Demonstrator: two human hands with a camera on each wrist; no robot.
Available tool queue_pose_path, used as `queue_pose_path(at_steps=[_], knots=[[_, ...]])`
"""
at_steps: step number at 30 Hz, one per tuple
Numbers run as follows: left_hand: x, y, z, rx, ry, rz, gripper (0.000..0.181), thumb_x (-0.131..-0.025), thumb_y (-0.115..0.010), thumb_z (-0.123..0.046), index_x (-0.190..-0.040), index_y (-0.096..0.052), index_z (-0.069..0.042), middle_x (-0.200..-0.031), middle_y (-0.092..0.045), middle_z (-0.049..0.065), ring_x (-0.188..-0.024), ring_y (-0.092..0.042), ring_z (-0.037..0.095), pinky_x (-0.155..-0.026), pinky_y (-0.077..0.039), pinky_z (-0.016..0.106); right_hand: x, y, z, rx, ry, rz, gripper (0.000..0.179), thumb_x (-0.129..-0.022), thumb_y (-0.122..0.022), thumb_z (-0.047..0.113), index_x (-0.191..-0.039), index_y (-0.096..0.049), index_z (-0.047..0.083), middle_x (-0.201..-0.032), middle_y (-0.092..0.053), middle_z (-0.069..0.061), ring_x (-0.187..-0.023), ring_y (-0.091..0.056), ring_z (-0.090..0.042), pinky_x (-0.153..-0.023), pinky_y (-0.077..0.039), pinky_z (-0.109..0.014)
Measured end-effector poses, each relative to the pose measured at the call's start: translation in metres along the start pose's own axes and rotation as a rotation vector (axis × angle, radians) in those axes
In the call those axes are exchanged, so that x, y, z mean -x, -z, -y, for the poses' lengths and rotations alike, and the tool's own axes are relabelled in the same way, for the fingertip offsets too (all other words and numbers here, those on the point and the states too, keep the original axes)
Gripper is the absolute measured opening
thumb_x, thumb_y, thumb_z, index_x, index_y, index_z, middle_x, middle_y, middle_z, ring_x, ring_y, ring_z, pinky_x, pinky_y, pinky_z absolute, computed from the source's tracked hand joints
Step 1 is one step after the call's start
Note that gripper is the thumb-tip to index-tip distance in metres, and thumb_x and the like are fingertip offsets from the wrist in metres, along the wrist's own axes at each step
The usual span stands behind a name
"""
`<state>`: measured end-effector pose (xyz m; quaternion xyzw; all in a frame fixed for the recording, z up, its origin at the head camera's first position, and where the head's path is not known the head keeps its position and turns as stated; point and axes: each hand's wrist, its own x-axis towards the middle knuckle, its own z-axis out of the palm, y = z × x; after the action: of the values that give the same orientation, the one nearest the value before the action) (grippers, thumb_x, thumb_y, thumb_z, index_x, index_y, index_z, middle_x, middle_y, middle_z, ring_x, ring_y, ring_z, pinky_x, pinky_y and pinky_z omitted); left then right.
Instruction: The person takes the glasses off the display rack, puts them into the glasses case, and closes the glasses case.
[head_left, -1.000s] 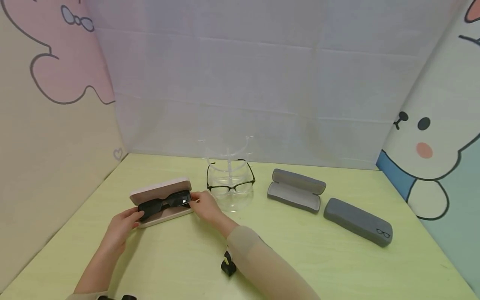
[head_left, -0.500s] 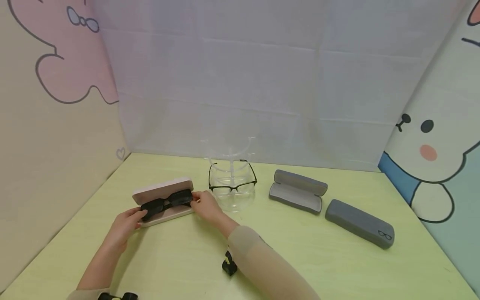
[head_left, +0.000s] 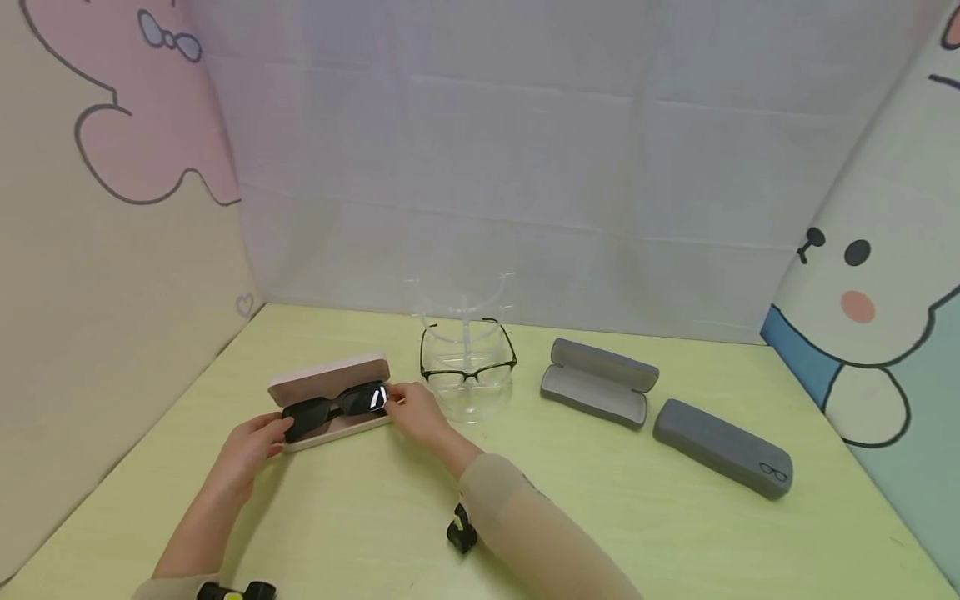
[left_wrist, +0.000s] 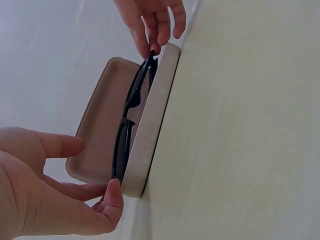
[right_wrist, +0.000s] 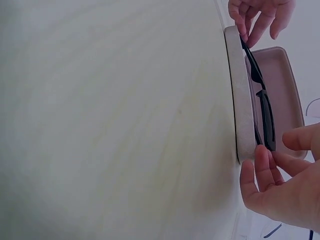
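Observation:
Black sunglasses [head_left: 307, 417] lie along the mouth of an open, pale glasses case [head_left: 330, 433] at the left of the table. My left hand [head_left: 243, 454] pinches their left end between thumb and fingers. At the other end, my right hand [head_left: 420, 415] grips the frame with its fingertips. In the left wrist view the case's raised lid [left_wrist: 97, 125] has a pinkish-brown lining and stands behind the sunglasses [left_wrist: 119, 150]. Their folded arms dip inside the case's front wall [left_wrist: 150, 125], partly hidden by it. The right wrist view shows the frame [right_wrist: 267, 120] just above the rim.
A clear display stand [head_left: 466, 333] holding black-rimmed eyeglasses [head_left: 471, 377] stands right of the pale case. Farther right are an open grey glasses case [head_left: 592, 398] and a closed grey one [head_left: 720, 448]. Walls border the table's back and sides.
The head view has shifted a little, moving the whole scene slightly right. Both hands keep hold of the sunglasses at the case, and a bright reflection on the right lens has come back.

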<state>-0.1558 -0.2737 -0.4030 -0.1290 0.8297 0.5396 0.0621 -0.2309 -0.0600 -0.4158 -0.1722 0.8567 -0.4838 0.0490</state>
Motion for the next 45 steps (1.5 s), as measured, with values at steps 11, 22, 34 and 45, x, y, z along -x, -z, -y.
queue_pose_path(at_steps=[11, 22, 34, 45], knots=[[-0.024, 0.018, 0.017, 0.085, -0.009, -0.102, 0.076, -0.085, -0.044, -0.043, -0.132, -0.014, 0.008, -0.126, -0.03, 0.026, -0.093, -0.05, 0.019, -0.081, -0.043, 0.031, -0.002, 0.0, 0.011, 0.099, -0.053, -0.069, 0.042, -0.08, -0.05, 0.015, -0.119, -0.045, -0.002, -0.103, -0.053, -0.011, -0.094, -0.052, -0.02, -0.077, -0.043, -0.027], [-0.036, 0.017, -0.002, 0.146, -0.035, -0.21, 0.062, -0.082, -0.048, -0.045, -0.13, -0.035, -0.007, -0.11, -0.048, 0.005, -0.093, -0.049, 0.014, -0.084, -0.04, 0.027, -0.009, -0.006, 0.02, 0.013, -0.1, -0.029, 0.055, -0.085, -0.05, 0.027, -0.134, -0.026, 0.016, -0.124, -0.042, -0.006, -0.104, -0.047, -0.018, -0.084, -0.04, -0.032], [-0.026, 0.024, -0.017, -0.052, -0.06, -0.195, 0.069, -0.082, -0.044, -0.05, -0.122, -0.038, 0.006, -0.116, -0.043, 0.028, -0.089, -0.058, 0.022, -0.072, -0.048, 0.025, -0.015, -0.002, 0.02, 0.013, -0.052, -0.149, 0.029, -0.086, -0.044, 0.039, -0.103, -0.047, 0.016, -0.078, -0.056, 0.0, -0.062, -0.051, -0.01, -0.052, -0.041, -0.023], [-0.026, 0.027, -0.009, 0.006, -0.109, -0.152, 0.063, -0.082, -0.047, -0.044, -0.122, -0.039, 0.005, -0.117, -0.042, 0.025, -0.095, -0.055, 0.023, -0.077, -0.046, 0.028, -0.02, -0.001, 0.024, 0.095, -0.042, -0.21, 0.023, -0.085, -0.049, 0.034, -0.096, -0.051, 0.013, -0.068, -0.055, 0.002, -0.059, -0.049, -0.011, -0.05, -0.038, -0.022]])
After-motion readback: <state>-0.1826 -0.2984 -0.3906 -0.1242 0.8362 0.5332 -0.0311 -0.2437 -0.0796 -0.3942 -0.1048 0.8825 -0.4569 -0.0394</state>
